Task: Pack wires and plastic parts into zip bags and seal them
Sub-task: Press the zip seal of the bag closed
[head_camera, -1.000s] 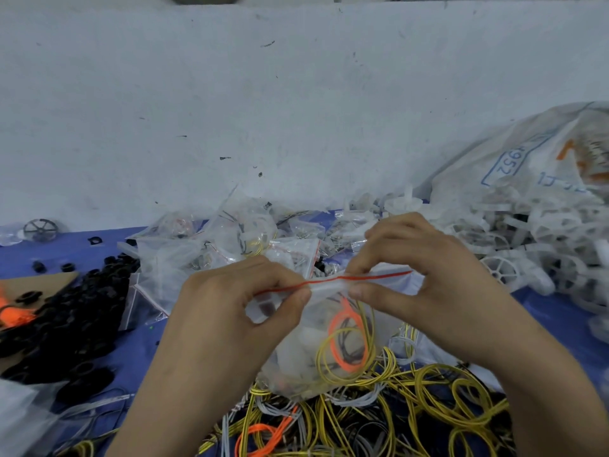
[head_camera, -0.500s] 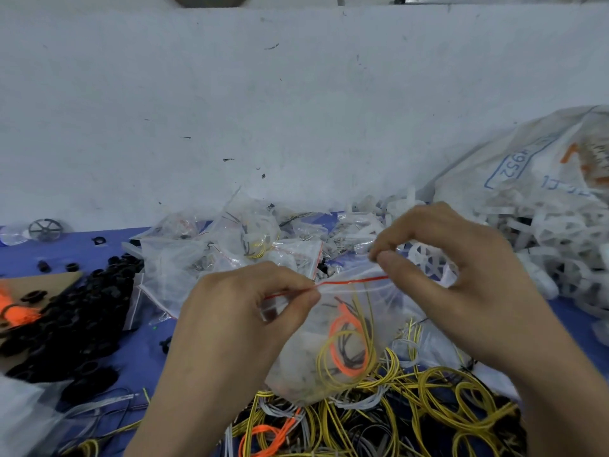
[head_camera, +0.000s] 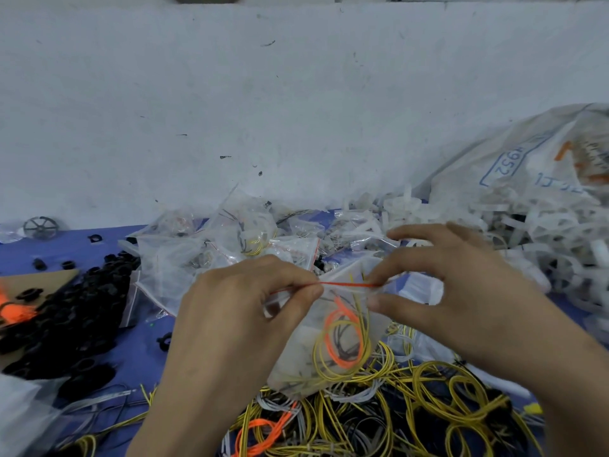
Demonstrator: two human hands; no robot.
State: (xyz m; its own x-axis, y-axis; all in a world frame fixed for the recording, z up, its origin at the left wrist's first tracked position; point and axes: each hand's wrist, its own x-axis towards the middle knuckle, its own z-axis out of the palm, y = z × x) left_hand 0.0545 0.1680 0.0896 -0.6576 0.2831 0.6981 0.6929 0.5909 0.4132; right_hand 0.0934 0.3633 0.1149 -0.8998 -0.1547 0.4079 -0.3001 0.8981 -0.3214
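A clear zip bag [head_camera: 329, 344] with a red seal strip hangs in the middle of the view, holding coiled yellow, orange and dark wires. My left hand [head_camera: 237, 311] pinches the left end of the red strip between thumb and forefinger. My right hand [head_camera: 448, 291] pinches the strip close to the left hand's fingertips, its other fingers spread. Below the bag lies a tangle of loose yellow, orange, grey and black wires [head_camera: 412, 410] on the blue table cover [head_camera: 138, 351].
Several filled zip bags [head_camera: 230, 245] are piled behind my hands. White plastic parts [head_camera: 543, 239] spill from a large printed sack [head_camera: 527, 159] at the right. Black plastic rings [head_camera: 66, 318] heap at the left beside cardboard [head_camera: 39, 278]. A white wall closes the back.
My right hand has slid left along the red strip towards my left hand, from the strip's right end to near its middle. The left hand has kept its pinch.
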